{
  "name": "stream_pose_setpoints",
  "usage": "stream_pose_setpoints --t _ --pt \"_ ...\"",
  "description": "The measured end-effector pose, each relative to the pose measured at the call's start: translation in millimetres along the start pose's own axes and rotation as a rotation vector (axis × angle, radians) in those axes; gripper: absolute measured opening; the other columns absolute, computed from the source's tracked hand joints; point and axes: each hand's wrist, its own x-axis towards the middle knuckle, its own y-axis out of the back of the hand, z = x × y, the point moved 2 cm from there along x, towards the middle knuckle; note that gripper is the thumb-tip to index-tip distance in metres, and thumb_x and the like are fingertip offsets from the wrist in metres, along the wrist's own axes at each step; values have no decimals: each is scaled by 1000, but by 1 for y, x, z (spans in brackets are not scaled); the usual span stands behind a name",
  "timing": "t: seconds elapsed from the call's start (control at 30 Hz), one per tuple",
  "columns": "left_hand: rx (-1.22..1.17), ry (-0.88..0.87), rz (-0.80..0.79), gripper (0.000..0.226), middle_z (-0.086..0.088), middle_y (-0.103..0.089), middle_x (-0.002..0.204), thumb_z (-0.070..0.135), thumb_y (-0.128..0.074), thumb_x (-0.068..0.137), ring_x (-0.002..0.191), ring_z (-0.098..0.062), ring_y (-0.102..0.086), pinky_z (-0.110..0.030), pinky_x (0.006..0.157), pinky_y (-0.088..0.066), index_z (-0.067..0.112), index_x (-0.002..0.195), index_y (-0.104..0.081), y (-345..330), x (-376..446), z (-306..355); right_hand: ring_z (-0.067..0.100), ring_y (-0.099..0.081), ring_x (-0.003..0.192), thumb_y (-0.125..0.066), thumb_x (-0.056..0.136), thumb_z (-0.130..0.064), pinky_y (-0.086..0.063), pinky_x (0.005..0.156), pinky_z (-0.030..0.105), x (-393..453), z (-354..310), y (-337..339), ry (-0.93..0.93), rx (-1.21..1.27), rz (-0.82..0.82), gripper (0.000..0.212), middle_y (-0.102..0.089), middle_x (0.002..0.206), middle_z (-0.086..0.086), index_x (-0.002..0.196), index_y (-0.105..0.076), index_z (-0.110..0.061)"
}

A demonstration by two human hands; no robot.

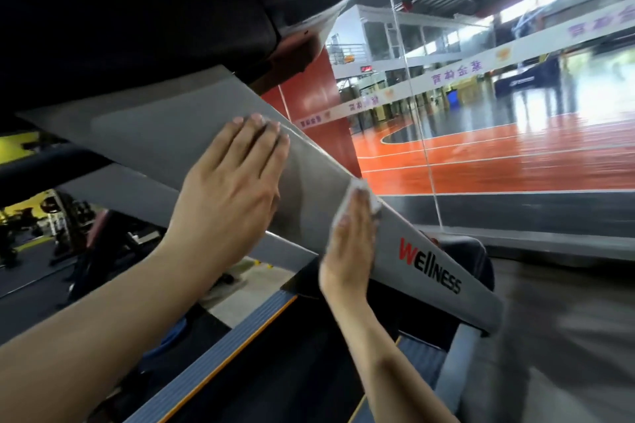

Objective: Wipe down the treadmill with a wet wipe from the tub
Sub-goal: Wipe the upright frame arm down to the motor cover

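The wiping is under way: the right hand (350, 244) presses the wipe (357, 196) flat-fingered on the treadmill's grey upright (192, 127) while the left hand (233, 178) braces open-palmed just left, so next likely a stroke toward the far logo end.

You have only one view, the wide-angle camera on your head, and it looks forward and steeply down from very close to the treadmill's grey upright (192, 127), which crosses the picture as a slanted band from upper left to lower right. The frame is strongly tilted, so the dark console (154, 10) hangs over the top left, your forearms rise from the bottom edge, and your left hand (230, 182) and right hand (350, 244) sit near the centre. Toward the right it faces through a glass wall (515, 113) onto an orange court floor (498, 161) well beyond, blurred at the edges.
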Motion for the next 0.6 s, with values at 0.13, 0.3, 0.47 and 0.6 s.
stream_pose_setpoints --t 0.13,0.3,0.47,0.6 --pt "88 -27 11 57 -25 -33 160 20 -29 104 149 -44 -27 -53 125 -15 -6 154 -30 -18 1 3 0 -1 153 -11 107 -40 -6 126 49 -8 35 9 -210 -6 21 51 -5 166 -15 157 -5 -33" --pt "81 -15 63 55 -27 -36 157 22 -25 106 146 -46 -31 -53 125 -14 -6 153 -33 -22 -1 2 4 -1 154 -25 109 -26 4 125 33 -29 -47 -6 162 29 -80 53 -4 168 -11 161 -15 -22" --pt "74 -2 69 56 -26 -35 158 23 -24 105 147 -46 -29 -53 125 -14 -5 153 -34 -24 1 2 -1 2 153 -18 110 -34 2 127 45 -33 50 8 -118 45 7 51 -5 167 -19 160 -10 -33" --pt "76 -19 65 58 -29 -32 159 23 -21 105 147 -48 -27 -55 124 -13 -7 154 -30 -26 1 2 -10 5 149 -13 110 -40 -2 127 46 -26 66 11 -272 61 -43 48 0 166 -22 157 -3 -39"
